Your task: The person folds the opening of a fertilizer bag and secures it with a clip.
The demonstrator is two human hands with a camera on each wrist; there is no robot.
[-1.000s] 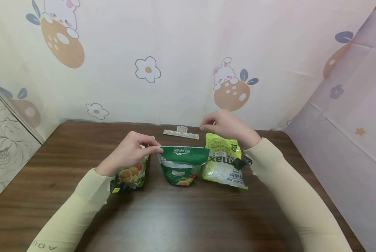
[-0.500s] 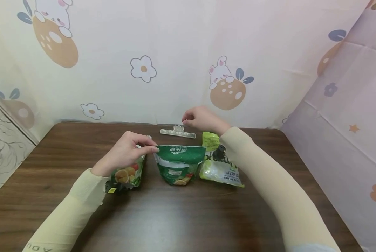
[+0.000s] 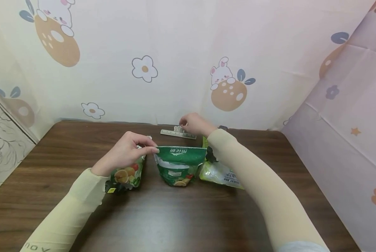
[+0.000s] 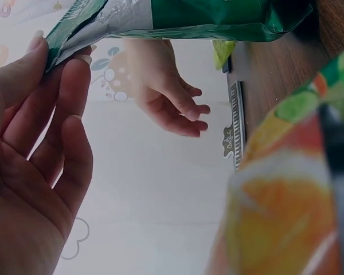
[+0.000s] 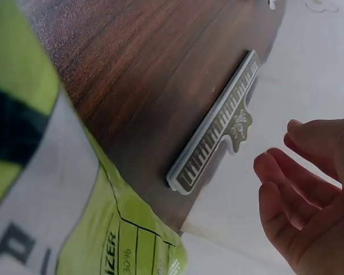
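Well, L hand (image 3: 124, 153) pinches green bag (image 3: 181, 156), empty R hand (image 3: 196, 124) loose nr clip (image 5: 218, 126), yel. bag (image 3: 218, 173) part hidden

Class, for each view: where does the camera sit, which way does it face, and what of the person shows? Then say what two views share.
Head: on the head, facing forward and down over the brown wood-grain table; the left hand, right hand and cream sleeves show.
Left wrist: at the left wrist, facing the green plastic pouch its hand pinches; both hands show.
Right wrist: at the right wrist, facing the grey ruler-marked clip; the right hand shows.
Shared: both wrist views show the clip and right hand.
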